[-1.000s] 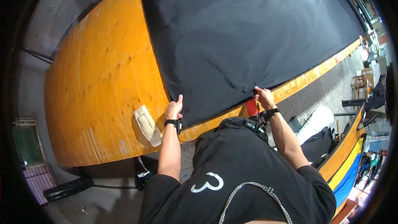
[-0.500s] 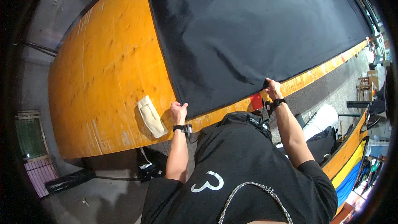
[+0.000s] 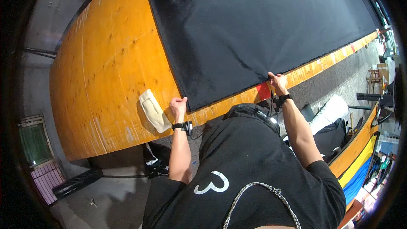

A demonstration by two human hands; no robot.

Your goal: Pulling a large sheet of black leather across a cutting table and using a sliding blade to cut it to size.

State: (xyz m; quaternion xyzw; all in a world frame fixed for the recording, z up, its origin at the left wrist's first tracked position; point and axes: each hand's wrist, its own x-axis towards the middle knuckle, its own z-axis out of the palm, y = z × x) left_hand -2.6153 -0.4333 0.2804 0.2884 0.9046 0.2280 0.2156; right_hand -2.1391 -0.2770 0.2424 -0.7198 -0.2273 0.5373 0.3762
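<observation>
A large sheet of black fabric [image 3: 237, 38] lies spread over a wooden table [image 3: 114, 68]. At its near left corner, my left hand [image 3: 178, 108] has its fingers curled closed on the fabric's edge. Farther right along the near edge, my right hand [image 3: 278, 83] pinches the border with thumb and fingertips, beside a red patch [image 3: 263, 91] on the table rim. Shallow creases run across the cloth from that pinch. Just left of my left hand rests a cream-coloured padded pouch-like piece [image 3: 154, 112], touched by neither hand.
Bare orange-brown wood stretches left of the fabric. On the floor at the right are a white roll [image 3: 330, 112] and dark bundles, near a wooden board [image 3: 356, 138]. A black wrapped roll [image 3: 78, 184] lies at lower left. Dark bars run along the far right table end.
Both hands sit slightly higher in the picture, still at the fabric's near edge. The fold by my right hand has flattened, and the cloth there looks smoother.
</observation>
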